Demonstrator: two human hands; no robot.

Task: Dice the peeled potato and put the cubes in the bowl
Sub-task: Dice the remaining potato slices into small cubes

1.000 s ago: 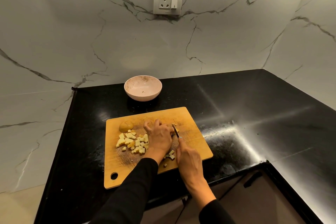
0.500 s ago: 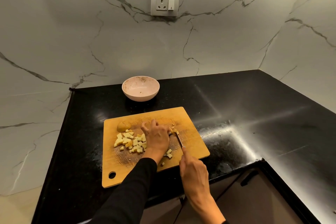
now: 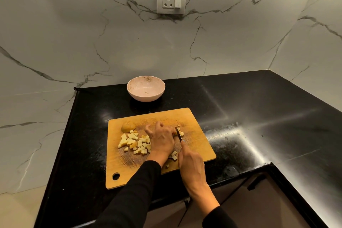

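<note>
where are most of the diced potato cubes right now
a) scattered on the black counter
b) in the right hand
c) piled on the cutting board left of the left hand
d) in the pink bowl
c: the potato cubes lie heaped on the cutting board just left of the left hand, while the bowl behind the board holds no cubes.

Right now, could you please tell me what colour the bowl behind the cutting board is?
Pale pink with brownish smudges inside; the bowl shows best in the head view.
</note>
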